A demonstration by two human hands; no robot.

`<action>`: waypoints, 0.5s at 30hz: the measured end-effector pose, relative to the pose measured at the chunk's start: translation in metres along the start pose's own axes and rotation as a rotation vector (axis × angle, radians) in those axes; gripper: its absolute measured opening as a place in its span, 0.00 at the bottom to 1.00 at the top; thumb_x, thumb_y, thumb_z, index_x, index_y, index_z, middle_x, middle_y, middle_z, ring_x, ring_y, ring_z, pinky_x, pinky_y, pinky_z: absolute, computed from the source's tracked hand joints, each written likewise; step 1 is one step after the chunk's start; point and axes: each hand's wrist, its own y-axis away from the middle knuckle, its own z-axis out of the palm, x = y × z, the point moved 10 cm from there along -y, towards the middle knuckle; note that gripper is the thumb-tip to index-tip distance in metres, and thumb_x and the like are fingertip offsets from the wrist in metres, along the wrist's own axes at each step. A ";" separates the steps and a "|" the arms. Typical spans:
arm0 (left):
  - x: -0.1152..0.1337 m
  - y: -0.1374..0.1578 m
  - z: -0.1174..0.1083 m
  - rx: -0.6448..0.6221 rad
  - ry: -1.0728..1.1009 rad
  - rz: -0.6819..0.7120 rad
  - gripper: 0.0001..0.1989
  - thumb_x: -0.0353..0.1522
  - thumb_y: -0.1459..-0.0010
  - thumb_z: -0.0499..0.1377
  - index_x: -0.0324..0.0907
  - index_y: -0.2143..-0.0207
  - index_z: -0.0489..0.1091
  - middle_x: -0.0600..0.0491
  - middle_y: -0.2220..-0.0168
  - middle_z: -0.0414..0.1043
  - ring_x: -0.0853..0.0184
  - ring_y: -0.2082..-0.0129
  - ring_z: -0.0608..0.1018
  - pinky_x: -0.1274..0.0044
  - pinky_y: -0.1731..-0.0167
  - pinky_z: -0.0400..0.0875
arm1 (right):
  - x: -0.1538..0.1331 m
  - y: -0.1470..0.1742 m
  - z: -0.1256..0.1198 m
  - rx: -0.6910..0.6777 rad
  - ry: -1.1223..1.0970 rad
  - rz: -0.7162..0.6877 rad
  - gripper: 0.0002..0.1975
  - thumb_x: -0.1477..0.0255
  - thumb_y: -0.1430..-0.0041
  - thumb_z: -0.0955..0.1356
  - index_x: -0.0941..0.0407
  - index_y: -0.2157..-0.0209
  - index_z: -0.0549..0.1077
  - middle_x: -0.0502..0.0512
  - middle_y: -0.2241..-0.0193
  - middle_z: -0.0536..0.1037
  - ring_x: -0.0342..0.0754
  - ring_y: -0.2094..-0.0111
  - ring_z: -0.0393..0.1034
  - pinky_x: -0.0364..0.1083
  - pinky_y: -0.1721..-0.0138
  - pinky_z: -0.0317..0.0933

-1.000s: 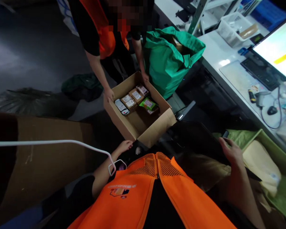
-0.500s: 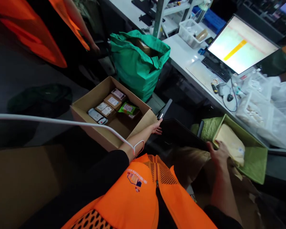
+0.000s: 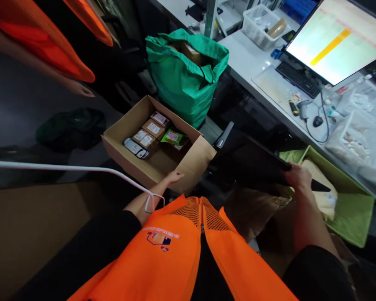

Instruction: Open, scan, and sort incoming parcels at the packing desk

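My left hand (image 3: 175, 176) is at the near wall of an open cardboard box (image 3: 196, 165), fingers stretched out along its outside; whether it presses on the cardboard I cannot tell. Inside the box lie several small labelled cartons (image 3: 153, 128), a white-and-black packet (image 3: 135, 148) and a green packet (image 3: 174, 137). On the right, my right hand (image 3: 297, 173) is closed around the upper edge of a black chair (image 3: 253, 156), whose outline is partly lost in shadow. Just beyond that hand, a cream-coloured parcel (image 3: 329, 196) sits in a yellow-green bin (image 3: 355, 217).
Behind the box stands a full green bag (image 3: 184, 79). A white desk (image 3: 238, 58) carries a monitor (image 3: 332, 42), keyboard, scanner and plastic baskets. A co-worker's hand (image 3: 81, 90) hangs at upper left. A white cable-like bar (image 3: 65, 167) crosses the view.
My left hand has drawn back from the box's right corner to its near wall. My right hand has moved from beside the cream parcel onto the chair's edge and closed on it.
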 end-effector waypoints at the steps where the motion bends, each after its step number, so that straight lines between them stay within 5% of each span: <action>1: -0.022 0.008 -0.010 0.023 -0.041 -0.067 0.19 0.41 0.36 0.64 0.33 0.53 0.77 0.38 0.53 0.82 0.52 0.50 0.81 0.69 0.51 0.73 | 0.003 -0.007 -0.005 0.004 -0.008 0.002 0.21 0.56 0.32 0.69 0.57 0.52 0.83 0.65 0.58 0.84 0.53 0.66 0.72 0.49 0.69 0.52; 6: -0.070 0.011 -0.021 0.074 -0.160 -0.206 0.28 0.40 0.37 0.67 0.32 0.40 0.71 0.34 0.45 0.79 0.50 0.43 0.80 0.73 0.51 0.72 | 0.006 -0.017 -0.008 0.016 -0.048 -0.043 0.20 0.57 0.32 0.69 0.59 0.55 0.83 0.68 0.60 0.83 0.50 0.68 0.68 0.48 0.67 0.53; 11: -0.076 -0.061 -0.001 0.132 -0.164 -0.218 0.48 0.43 0.41 0.72 0.33 0.28 0.54 0.26 0.38 0.72 0.43 0.36 0.76 0.69 0.47 0.71 | 0.019 0.003 0.020 0.023 -0.043 -0.062 0.13 0.60 0.42 0.69 0.55 0.63 0.80 0.61 0.68 0.82 0.54 0.67 0.72 0.48 0.68 0.53; 15: -0.107 -0.102 0.027 0.072 -0.057 -0.206 0.30 0.37 0.40 0.72 0.35 0.39 0.68 0.32 0.49 0.79 0.43 0.43 0.79 0.67 0.52 0.72 | 0.027 0.027 0.040 0.021 -0.123 -0.066 0.18 0.55 0.48 0.68 0.52 0.65 0.81 0.58 0.72 0.81 0.60 0.66 0.77 0.49 0.68 0.58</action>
